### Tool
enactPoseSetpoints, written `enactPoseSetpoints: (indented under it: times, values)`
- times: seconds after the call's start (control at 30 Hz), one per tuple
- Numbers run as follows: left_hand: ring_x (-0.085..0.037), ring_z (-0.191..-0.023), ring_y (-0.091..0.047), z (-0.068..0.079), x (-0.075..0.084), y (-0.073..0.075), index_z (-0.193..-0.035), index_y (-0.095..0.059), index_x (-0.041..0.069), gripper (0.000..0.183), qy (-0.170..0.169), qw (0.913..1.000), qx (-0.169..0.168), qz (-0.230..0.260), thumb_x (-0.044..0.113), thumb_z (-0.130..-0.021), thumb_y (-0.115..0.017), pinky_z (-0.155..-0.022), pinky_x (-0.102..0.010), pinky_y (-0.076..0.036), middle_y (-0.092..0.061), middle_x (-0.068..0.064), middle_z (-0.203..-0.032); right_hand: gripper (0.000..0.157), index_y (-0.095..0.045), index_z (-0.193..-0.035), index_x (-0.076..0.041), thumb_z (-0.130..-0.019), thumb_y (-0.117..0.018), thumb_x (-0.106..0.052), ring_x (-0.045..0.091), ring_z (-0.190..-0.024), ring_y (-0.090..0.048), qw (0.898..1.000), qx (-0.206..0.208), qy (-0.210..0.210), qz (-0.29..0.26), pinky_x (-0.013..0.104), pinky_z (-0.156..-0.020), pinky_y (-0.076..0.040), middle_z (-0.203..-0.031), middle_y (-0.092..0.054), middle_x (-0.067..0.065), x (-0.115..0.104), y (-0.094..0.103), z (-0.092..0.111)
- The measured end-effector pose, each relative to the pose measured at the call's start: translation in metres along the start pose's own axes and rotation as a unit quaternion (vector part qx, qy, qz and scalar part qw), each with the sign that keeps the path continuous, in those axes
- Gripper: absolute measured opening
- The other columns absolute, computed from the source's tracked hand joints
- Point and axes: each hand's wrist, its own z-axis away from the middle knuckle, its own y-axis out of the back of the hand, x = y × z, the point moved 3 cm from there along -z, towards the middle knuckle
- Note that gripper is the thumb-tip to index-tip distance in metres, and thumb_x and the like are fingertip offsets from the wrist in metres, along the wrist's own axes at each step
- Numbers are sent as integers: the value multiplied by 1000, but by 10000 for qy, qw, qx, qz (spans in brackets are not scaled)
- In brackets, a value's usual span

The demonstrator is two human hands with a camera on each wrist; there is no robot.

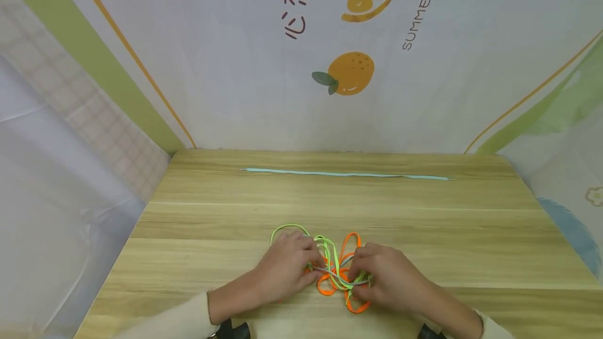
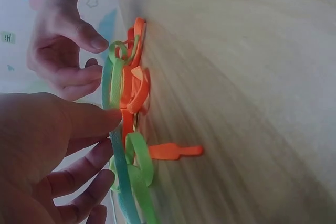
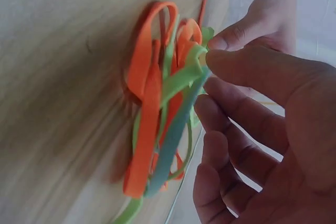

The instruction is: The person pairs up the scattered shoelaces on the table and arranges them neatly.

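A tangle of flat shoelaces lies near the table's front: an orange shoelace in loops, a lime-green shoelace and a blue-green shoelace. At the tangle's left side, my left hand pinches the blue-green lace between thumb and fingers. Opposite it, my right hand pinches a green loop together with the blue-green lace, thumb against forefinger. Between both hands the blue-green strand spans the tangle. Orange loops hang below it, close over the tabletop, and an orange tip sticks out.
Near the far edge of the wooden table, a light-blue shoelace lies stretched out straight from left to right. Behind the table hangs a white cloth with fruit prints, and more cloth borders both sides.
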Motion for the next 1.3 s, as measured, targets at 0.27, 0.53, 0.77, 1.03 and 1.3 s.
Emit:
enactPoseSetpoints:
  times: [0.27, 0.53, 0.77, 1.03, 1.3]
  values:
    - [-8, -91, -57, 1, 0, -1, -91, -83, 28, 8, 78, 9997, 60, 224, 27, -92, -91, -83, -30, -43, -70, 16, -93, 23, -78, -85, -27, -76, -94, -11, 0, -86, -61, 9999, -41, -77, 118, 20, -69, -51, -92, -65, -24, 0, -8, -1]
    - [-9, -92, -59, 0, 4, 8, -89, -78, 24, 9, 35, 9982, 264, 537, 24, -92, -87, -88, -34, -47, -70, 16, -91, 22, -76, -82, -27, -81, -96, -15, -1, -81, -59, 10000, 64, -26, 46, 17, -67, -48, -89, -63, -25, -2, -9, -3]
    - [-3, -87, -58, 0, 8, 22, -88, -72, 25, 15, -64, 9947, 541, 875, 18, -90, -85, -89, -37, -50, -71, 19, -87, 25, -77, -82, -26, -83, -89, -5, 0, -77, -59, 9987, 333, 210, -326, 15, -67, -47, -87, -63, -26, -5, -3, -7]
    - [-3, -88, -66, -1, 5, 40, -96, -76, 21, 12, 24, 9833, 533, 1742, 13, -96, -85, -89, -33, -54, -73, 19, -92, 28, -78, -92, -26, -91, -86, 0, 3, -69, -55, 9864, 389, 154, -1587, 20, -60, -46, -90, -69, -19, -2, 20, -9]
    - [-1, -87, -65, -3, -5, 52, -99, -80, 18, 10, 156, 9683, 516, 2437, 10, -97, -84, -81, -27, -57, -72, 18, -90, 25, -79, -97, -23, -96, -81, 2, 11, -70, -54, 9647, 385, -66, -2604, 30, -59, -46, -89, -70, -7, 6, 42, -11]
